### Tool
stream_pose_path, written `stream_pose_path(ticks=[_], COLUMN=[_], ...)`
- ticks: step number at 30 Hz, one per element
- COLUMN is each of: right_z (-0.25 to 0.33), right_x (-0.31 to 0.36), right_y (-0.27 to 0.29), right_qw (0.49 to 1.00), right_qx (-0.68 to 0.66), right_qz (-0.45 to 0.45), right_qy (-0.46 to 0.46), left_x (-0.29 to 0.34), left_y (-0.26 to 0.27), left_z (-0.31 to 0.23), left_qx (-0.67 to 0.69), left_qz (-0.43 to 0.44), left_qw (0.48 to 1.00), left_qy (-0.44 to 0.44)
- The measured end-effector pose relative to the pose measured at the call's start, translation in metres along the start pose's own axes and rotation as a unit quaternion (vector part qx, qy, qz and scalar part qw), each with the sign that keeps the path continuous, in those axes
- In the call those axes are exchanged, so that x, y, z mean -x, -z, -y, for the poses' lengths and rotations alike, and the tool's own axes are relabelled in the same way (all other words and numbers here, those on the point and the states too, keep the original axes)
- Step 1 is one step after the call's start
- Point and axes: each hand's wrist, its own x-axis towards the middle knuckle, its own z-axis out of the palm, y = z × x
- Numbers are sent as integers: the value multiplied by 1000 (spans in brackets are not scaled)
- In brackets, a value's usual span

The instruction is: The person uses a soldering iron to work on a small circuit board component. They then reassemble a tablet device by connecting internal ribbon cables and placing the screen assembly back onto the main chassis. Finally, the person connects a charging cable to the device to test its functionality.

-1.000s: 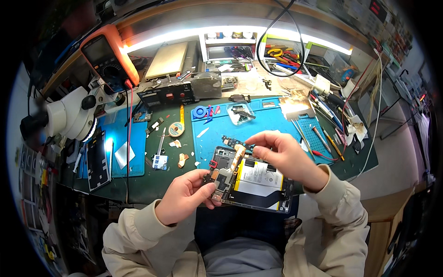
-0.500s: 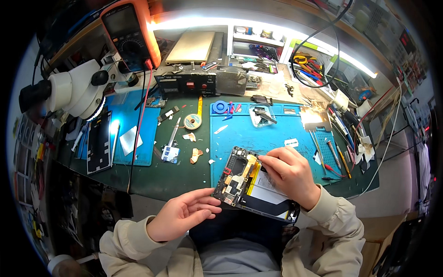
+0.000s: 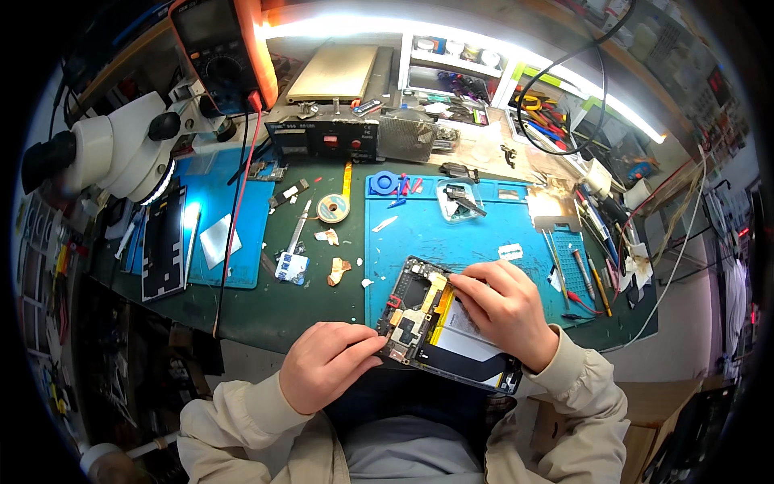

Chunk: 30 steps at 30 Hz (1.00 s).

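Note:
An opened phone (image 3: 409, 324) is tilted over the near edge of the blue mat, its circuit board bare at the left end. A silver-white battery (image 3: 463, 332) with a yellow strip fills the middle, and a black flex cable runs along its near side. My right hand (image 3: 513, 310) grips the phone from the right, thumb and index finger pinched at its far edge beside the board; it covers part of the battery. My left hand (image 3: 332, 363) is closed at the phone's lower left corner, fingertips against the edge and thumb mostly hidden.
The blue work mat (image 3: 435, 234) carries a small clear tray (image 3: 458, 200) of parts and a razor blade (image 3: 509, 252). Tweezers and pens lie at right. A tape roll (image 3: 332, 208), a microscope (image 3: 121, 153) and an orange multimeter (image 3: 222, 56) with hanging leads are at left.
My left hand has gone from spread fingers beside the phone to fingers closed at its lower left corner. My right hand keeps its hold, and the view has shifted slightly.

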Motion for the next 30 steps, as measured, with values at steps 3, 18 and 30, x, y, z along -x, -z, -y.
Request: stream_pose_path(ticks=[3, 18, 30], right_z=[-2, -3, -7], right_x=[2, 3, 1], right_y=[-1, 1, -3], right_qw=[1000, 1000, 996], right_qx=[1, -12, -67], right_qz=[-1, -18, -15], right_qy=[-2, 8, -52], left_x=[-1, -2, -1], left_y=[-4, -7, -11], left_z=[4, 8, 12], left_qx=[-1, -4, -29], left_qz=[-8, -23, -26], left_qw=[1000, 998, 996], left_qy=[-3, -52, -75])
